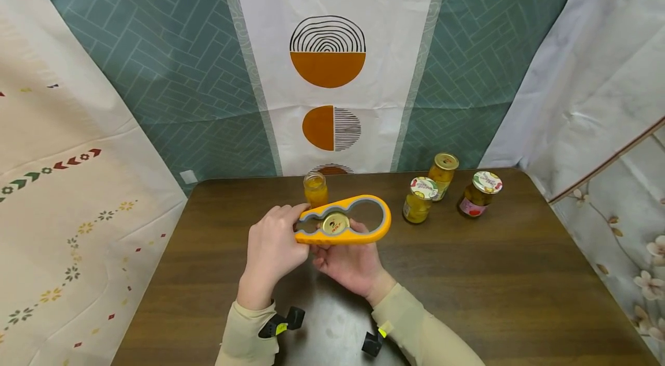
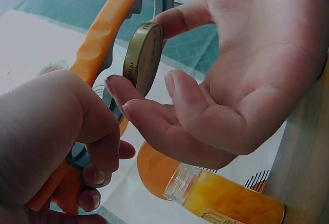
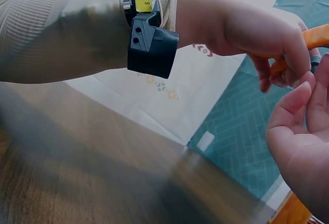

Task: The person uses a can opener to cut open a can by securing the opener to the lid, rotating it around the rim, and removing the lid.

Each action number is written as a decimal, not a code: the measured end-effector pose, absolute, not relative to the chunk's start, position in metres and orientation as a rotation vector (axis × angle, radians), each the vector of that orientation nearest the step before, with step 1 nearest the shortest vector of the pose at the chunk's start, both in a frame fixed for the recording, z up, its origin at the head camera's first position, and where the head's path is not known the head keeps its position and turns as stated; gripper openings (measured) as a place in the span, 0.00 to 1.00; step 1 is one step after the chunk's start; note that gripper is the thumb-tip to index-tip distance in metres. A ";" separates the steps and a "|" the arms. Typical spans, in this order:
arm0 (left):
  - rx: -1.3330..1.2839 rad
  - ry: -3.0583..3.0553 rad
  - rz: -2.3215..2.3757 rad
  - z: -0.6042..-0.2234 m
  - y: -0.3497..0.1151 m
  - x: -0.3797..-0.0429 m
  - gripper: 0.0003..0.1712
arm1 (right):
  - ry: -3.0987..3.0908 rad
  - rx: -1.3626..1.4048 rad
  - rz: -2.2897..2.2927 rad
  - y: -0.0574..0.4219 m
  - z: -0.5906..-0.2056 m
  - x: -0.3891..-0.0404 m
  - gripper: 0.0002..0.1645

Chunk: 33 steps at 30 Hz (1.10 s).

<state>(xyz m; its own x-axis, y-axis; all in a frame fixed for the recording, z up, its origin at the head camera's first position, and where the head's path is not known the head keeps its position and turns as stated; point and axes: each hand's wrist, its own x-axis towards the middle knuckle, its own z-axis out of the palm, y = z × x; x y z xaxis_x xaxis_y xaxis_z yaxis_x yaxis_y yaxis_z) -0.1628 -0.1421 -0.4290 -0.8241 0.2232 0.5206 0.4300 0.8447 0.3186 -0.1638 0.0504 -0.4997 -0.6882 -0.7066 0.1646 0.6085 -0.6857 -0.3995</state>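
Observation:
My left hand (image 1: 274,246) grips the handle end of an orange jar opener (image 1: 358,236) with a grey toothed lining. A gold metal jar lid (image 1: 335,224) sits within the opener's loop in the head view. My right hand (image 1: 354,269) is palm up below it. In the left wrist view, thumb and fingertips of that hand pinch the lid (image 2: 142,54) by its edge, close beside the opener's grey lining. Behind the hands stands a lidless glass jar of yellow fruit pieces (image 1: 316,191). Its bare threaded neck shows in the left wrist view.
Three lidded jars stand at the back right of the brown table (image 1: 467,285): one with a gold lid (image 1: 445,170), one with yellow contents (image 1: 417,207), one dark with a pink label (image 1: 474,201). Patterned cloth (image 1: 197,66) hangs behind the table.

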 end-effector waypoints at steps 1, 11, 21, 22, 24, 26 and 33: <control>-0.479 -2.547 -0.595 -0.428 -0.142 -0.163 0.28 | 0.419 -0.396 -2.328 0.051 -0.499 -0.164 0.33; -0.458 -2.532 -0.593 -0.425 -0.148 -0.164 0.30 | 0.450 -0.419 -2.342 0.051 -0.503 -0.166 0.30; -0.440 -2.526 -0.581 -0.422 -0.160 -0.165 0.28 | 0.477 -0.451 -2.379 0.055 -0.509 -0.172 0.34; -0.440 -2.524 -0.580 -0.422 -0.160 -0.166 0.27 | 0.476 -0.441 -2.390 0.057 -0.510 -0.173 0.33; -0.442 -2.515 -0.580 -0.421 -0.160 -0.166 0.26 | 0.495 -0.417 -2.408 0.059 -0.511 -0.176 0.33; -0.443 -2.500 -0.581 -0.421 -0.161 -0.167 0.25 | 0.541 -0.383 -2.423 0.061 -0.511 -0.179 0.34; -0.456 -2.477 -0.569 -0.422 -0.165 -0.168 0.25 | 1.086 -0.125 -2.438 0.068 -0.511 -0.189 0.21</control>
